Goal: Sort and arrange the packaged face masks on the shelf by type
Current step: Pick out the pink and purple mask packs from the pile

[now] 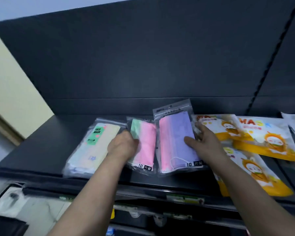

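On the dark shelf lie several clear mask packs. A cream pack labelled FACE MASK is at the left. Beside it is a green-and-pink pack, and my left hand grips its left edge. A pink-and-purple pack lies just right of that one. My right hand holds its right edge, thumb on top of the purple part. To the right lie white-and-orange cartoon packs, one near the shelf's front, one further back.
The shelf's dark back panel rises behind the packs. A slotted upright runs at the right. Lower shelves with price-tag strips sit below. A cream wall stands at the left.
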`<state>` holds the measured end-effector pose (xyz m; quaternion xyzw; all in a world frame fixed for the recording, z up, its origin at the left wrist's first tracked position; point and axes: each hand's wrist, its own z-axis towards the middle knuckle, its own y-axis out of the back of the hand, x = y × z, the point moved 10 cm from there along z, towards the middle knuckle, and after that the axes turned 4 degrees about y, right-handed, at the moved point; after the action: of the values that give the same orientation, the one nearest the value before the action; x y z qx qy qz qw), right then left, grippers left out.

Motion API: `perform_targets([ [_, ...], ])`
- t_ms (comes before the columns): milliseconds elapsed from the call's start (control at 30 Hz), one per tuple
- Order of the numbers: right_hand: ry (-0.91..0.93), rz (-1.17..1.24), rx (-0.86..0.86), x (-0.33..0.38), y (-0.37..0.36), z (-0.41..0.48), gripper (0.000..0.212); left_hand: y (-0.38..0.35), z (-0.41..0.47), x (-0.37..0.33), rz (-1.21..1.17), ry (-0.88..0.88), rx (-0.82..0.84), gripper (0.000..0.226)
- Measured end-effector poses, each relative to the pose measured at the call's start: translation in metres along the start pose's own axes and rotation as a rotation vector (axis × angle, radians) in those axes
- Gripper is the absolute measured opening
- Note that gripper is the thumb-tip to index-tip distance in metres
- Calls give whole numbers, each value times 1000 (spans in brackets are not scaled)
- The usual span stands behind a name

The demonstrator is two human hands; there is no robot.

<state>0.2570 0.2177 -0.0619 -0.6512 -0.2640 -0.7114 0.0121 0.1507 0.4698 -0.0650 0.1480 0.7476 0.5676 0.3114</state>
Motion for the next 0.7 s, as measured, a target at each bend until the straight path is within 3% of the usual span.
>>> perform_targets([
  [267,2,81,30,6,-63,12,68,7,12,56,-9,1,32,60],
  [467,-28,113,27,11,-102,12,69,40,38,119,-90,38,10,49],
  [633,-18,123,-37,22,-109,15,68,50,55,112,-261,-31,-46,45],
  [700,-17,123,-62,26,-107,15,67,40,54,98,-322,-50,-42,62],
])
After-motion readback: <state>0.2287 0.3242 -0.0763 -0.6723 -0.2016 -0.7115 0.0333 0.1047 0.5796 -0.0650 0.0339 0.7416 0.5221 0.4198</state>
